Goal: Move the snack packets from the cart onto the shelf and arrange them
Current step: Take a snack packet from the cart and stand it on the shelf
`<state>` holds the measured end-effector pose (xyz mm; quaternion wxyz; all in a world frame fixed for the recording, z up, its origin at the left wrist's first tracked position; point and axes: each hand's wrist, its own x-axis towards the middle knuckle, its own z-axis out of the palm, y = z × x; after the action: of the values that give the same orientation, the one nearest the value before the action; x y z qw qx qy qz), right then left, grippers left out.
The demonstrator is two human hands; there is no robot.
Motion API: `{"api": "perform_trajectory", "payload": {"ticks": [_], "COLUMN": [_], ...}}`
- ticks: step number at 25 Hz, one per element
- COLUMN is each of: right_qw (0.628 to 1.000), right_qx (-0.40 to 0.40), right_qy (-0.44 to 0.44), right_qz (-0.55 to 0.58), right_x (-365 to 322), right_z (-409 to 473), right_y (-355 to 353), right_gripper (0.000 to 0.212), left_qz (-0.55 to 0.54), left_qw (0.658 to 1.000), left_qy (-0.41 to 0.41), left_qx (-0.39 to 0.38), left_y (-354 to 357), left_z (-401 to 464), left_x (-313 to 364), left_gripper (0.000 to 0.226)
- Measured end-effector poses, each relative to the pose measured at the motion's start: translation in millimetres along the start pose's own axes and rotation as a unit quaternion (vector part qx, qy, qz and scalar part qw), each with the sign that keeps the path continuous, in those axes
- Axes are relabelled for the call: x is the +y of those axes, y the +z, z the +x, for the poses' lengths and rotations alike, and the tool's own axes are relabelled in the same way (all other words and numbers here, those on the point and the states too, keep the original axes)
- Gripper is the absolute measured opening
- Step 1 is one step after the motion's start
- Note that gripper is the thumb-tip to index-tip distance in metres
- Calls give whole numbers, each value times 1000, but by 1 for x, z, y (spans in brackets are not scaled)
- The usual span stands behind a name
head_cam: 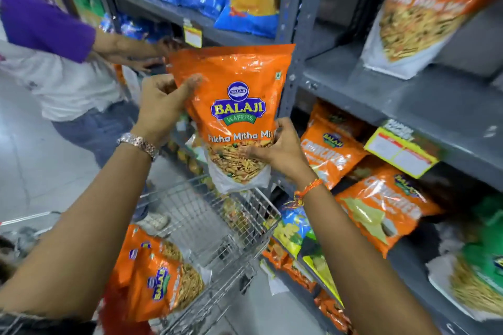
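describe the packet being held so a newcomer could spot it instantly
Start at the grey shelf upright mid-frame; just left of it, above the wire cart, hangs an orange Balaji packet. Unlike its neighbours, it is gripped by the left hand and right hand.

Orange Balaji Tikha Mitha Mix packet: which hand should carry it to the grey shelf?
Right. The right hand already grips the orange Balaji Tikha Mitha Mix packet at its lower right edge, nearest the grey metal shelf; the left hand holds the far upper left side.
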<state>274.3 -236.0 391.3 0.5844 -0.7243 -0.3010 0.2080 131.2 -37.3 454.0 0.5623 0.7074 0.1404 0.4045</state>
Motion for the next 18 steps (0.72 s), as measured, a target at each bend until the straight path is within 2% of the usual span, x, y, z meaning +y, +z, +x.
{"api": "perform_trajectory", "payload": {"ticks": [1,4,7,10,14,18], "right_qw": [999,992,982,967,937,907], "right_qx": [28,109,165,233,328,407], "right_qy": [-13,-57,-90,-105,-119,-104], "right_qz": [8,16,19,12,1,20], "right_x": [-16,-61,-100,-131,-152,-151], "right_z": [-4,-13,-22,-31,-44,-54], "right_y": [-11,-47,-88,-139,-206,-278], "right_gripper": [98,96,100,92,86,76], "left_qz": [-24,-97,-187,-239,-261,-176], "left_qw": [1000,993,975,956,932,912], "left_qy": [16,64,98,112,89,73], "left_qx": [0,-19,-74,-129,-235,-363], "left_y": [15,60,107,163,240,320], "left_z": [8,35,57,75,91,86], "left_x": [14,57,93,126,146,146], "left_gripper": [34,21,12,11,30,70]}}
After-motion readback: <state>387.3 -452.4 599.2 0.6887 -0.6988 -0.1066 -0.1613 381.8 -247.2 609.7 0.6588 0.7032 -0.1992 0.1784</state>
